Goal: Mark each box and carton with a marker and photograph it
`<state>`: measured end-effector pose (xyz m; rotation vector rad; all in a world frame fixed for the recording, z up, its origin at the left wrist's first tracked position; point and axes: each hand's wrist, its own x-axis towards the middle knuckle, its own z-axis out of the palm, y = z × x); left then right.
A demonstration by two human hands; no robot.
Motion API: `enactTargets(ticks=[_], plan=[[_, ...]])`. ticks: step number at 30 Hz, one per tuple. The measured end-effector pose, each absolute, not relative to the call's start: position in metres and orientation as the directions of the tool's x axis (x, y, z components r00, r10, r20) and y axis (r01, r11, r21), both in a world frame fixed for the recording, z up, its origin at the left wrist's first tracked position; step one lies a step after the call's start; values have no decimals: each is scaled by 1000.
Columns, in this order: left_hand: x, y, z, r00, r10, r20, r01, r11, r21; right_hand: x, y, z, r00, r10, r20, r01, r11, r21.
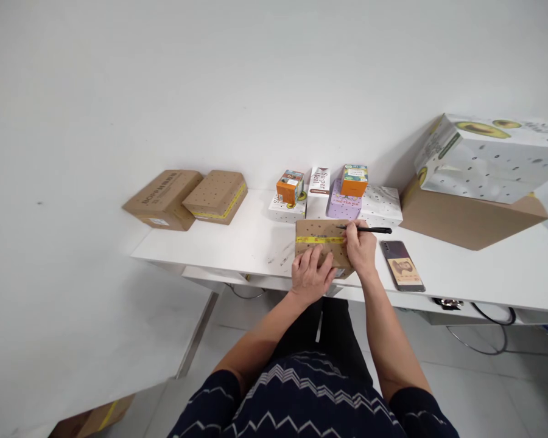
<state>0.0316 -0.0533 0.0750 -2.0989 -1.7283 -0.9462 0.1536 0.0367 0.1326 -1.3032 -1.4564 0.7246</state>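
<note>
A small brown cardboard box (317, 230) with dark dots and a strip of yellow tape lies in front of me at the desk's front edge. My left hand (311, 275) rests on its near left part, fingers spread over the top. In my right hand (360, 246) is a black pen (377, 230), gripped so that its tip points left over the box's top. A few dark marks show on the cardboard near the tip, too small to read. Just right of that hand, a phone (402, 266) lies on the desk.
Two brown boxes (217, 196) stand at the left by the wall. Behind my box are small product cartons, including a purple one (344, 201) and an orange one (291, 185). At the right, an avocado-printed box (484, 161) sits on a large cardboard box (466, 219). Cables hang below the desk.
</note>
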Motion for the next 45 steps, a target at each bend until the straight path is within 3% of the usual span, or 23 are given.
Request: enactTargets(ticks=[6, 13, 20, 29, 32, 39, 41, 43, 45], plan=[[31, -53, 75, 118, 720, 684, 968, -237, 83, 153, 36, 136, 62, 950, 305, 436, 249, -865], [31, -53, 75, 99, 723, 684, 954, -264, 141, 152, 39, 135, 35, 950, 310, 487, 255, -835], [32, -51, 77, 142, 595, 791, 979, -205, -22, 152, 39, 136, 35, 951, 308, 508, 248, -825], [32, -50, 79, 146, 571, 808, 978, -208, -30, 152, 38, 136, 30, 953, 300, 499, 246, -831], [32, -51, 78, 147, 571, 807, 978, -208, -31, 152, 37, 135, 78, 948, 309, 471, 238, -849], [31, -51, 75, 147, 581, 800, 977, -214, -23, 162, 40, 116, 323, 851, 414, 217, 359, -908], [31, -51, 75, 148, 580, 801, 976, -215, -24, 174, 46, 101, 352, 832, 428, 265, 350, -898], [31, -51, 74, 148, 574, 806, 976, -217, -25, 189, 51, 84, 317, 823, 471, 430, 318, -845], [31, -50, 74, 148, 569, 809, 976, -218, -25, 204, 53, 68, 149, 856, 495, 669, 282, -688]])
